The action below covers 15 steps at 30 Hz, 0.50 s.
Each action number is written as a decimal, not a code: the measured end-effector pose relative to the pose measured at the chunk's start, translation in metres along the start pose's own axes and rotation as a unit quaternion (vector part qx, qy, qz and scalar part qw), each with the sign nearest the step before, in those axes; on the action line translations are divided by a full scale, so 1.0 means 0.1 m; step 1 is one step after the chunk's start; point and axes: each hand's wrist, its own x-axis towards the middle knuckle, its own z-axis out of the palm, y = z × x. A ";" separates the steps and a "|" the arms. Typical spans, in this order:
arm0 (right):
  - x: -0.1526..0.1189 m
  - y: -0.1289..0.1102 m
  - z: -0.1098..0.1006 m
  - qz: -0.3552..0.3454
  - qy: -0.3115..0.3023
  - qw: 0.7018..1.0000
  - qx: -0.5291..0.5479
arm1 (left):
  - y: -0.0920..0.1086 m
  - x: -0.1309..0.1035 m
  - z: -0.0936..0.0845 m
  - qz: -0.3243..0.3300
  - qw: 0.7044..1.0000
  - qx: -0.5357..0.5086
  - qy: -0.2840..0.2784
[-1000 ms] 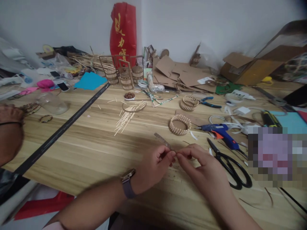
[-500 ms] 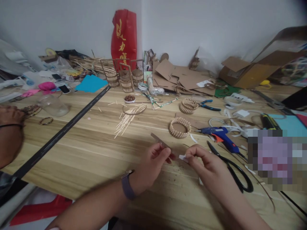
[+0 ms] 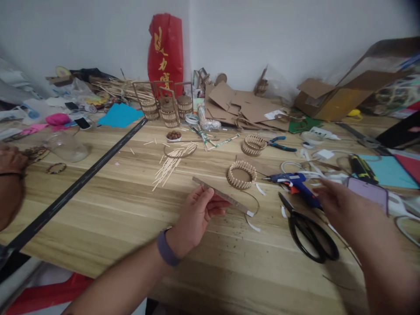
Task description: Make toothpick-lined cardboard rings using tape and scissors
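My left hand [image 3: 201, 210] pinches a thin flat brown strip [image 3: 226, 197] between thumb and fingers. At the strip's right end sits a small white tab [image 3: 250, 214]. My right hand [image 3: 352, 214] is over the right side of the table, beside the handle of a blue glue gun [image 3: 293, 180]. Its fingers are smeared by motion, and whether they touch the glue gun cannot be made out. Black-handled scissors [image 3: 308, 234] lie between my hands. Beyond my left hand stands a ring of short wooden pegs [image 3: 242, 175].
A second peg ring [image 3: 254, 145] stands farther back near blue-handled pliers [image 3: 282, 145]. Thin sticks [image 3: 169, 168] lie in a loose pile. A phone [image 3: 367, 194] is at the right. Another person's hand [image 3: 13, 159] rests at the left edge.
My right hand has let go of the white tab and moved right to the glue gun. The tab stays on the strip, which my left hand has carried slightly left.
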 end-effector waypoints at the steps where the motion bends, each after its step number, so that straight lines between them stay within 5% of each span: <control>1: -0.01 -0.04 0.00 -0.001 0.001 1.000 -0.001 | 0.00 0.00 -0.01 0.001 1.000 0.001 -0.004; 5: -0.17 -0.42 -0.01 -0.066 -0.053 0.986 0.144 | 0.00 0.00 -0.01 0.004 1.000 0.008 -0.020; 10: -0.38 -0.94 0.04 -0.187 -0.300 0.874 0.334 | 0.04 0.00 0.00 0.033 0.999 0.011 -0.023; 15: -0.46 -1.14 0.13 -0.169 -0.351 0.845 0.365 | 0.03 0.00 -0.02 0.066 0.996 0.033 -0.053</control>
